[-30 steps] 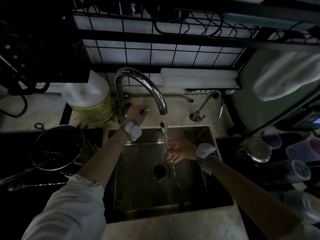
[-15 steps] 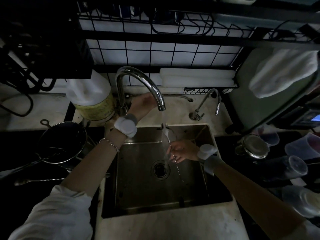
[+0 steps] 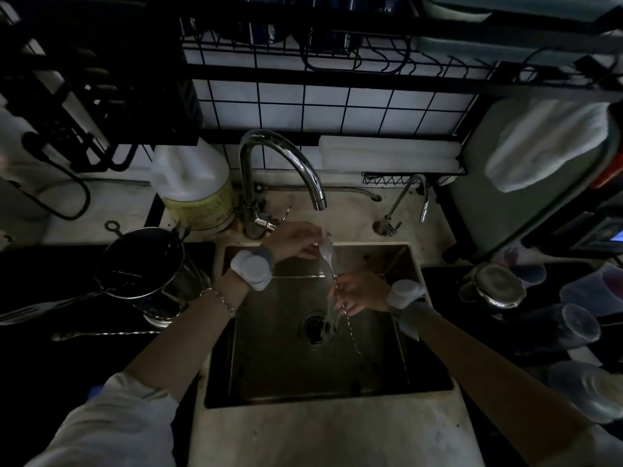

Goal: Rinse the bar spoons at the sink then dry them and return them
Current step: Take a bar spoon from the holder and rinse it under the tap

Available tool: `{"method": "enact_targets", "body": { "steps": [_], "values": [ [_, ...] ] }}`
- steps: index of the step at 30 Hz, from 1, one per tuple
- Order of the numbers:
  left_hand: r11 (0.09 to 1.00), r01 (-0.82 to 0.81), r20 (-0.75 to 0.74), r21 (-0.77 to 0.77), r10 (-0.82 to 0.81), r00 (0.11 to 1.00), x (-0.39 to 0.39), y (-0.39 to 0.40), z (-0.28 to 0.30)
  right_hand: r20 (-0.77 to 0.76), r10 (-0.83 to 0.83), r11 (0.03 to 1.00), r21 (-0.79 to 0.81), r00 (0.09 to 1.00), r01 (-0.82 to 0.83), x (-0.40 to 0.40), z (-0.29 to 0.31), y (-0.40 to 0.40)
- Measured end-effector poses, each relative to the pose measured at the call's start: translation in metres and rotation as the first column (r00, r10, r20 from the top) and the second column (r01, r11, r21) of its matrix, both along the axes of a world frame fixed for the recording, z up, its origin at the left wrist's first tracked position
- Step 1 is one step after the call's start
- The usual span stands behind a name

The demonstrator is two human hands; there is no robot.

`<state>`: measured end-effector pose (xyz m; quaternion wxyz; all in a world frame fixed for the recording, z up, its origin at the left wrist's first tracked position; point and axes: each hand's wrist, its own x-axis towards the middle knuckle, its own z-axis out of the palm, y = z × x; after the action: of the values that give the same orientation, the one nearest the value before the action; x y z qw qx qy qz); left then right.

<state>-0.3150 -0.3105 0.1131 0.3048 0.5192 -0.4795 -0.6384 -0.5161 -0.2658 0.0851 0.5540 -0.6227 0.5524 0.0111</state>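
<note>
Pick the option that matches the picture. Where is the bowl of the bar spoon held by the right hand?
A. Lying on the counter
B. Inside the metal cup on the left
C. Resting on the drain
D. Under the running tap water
D: the right hand holds the bar spoon with its bowl up in the stream falling from the tap.

Open sink point(image 3: 418, 318) basin below — chrome faucet point(image 3: 286, 156) arching overhead, strainer pot point(image 3: 141, 261) crowding the left.
</note>
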Motion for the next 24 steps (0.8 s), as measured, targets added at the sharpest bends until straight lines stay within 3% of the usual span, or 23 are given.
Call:
{"method": "enact_targets", "body": {
  "steps": [12, 24],
  "values": [
    [0.996, 0.080, -0.025, -0.047, -0.082, 0.996, -0.015, 0.010, -0.008, 0.005, -0.038, 0.999, -0.031, 0.999, 0.038, -0.009, 0.002, 0.002],
    [0.989, 0.046, -0.014, -0.139, -0.048, 0.999, -0.022, 0.009, -0.010, 0.021, -0.046, 0.999, -0.010, 0.999, 0.046, 0.002, 0.011, -0.004]
  ]
}}
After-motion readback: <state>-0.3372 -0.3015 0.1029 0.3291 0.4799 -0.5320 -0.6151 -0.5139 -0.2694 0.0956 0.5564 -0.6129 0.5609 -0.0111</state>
